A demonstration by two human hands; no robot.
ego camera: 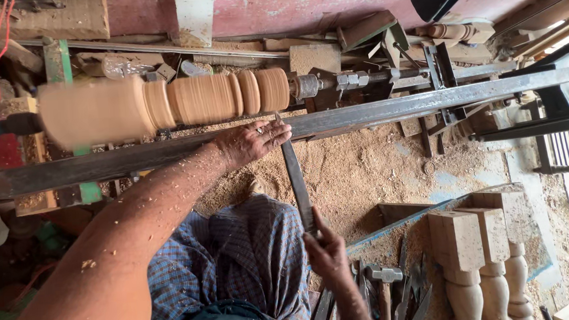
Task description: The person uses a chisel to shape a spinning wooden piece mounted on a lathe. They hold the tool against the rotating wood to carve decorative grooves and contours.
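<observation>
My left hand [253,142] presses the long chisel [296,175] onto the steel rest bar [422,101]; my right hand [327,251] grips its handle end. Its tip meets the spinning wooden spindle [167,102]. If I tilt it too steeply, I judge it could catch and kick.

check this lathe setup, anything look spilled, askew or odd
Wood shavings are strewn thickly over the floor under the steel rail, and chips cling to the left hand and its forearm. The workpiece looks blurred, apparently from spinning. The chisel lies steady across the rail, held by the right hand.
</observation>
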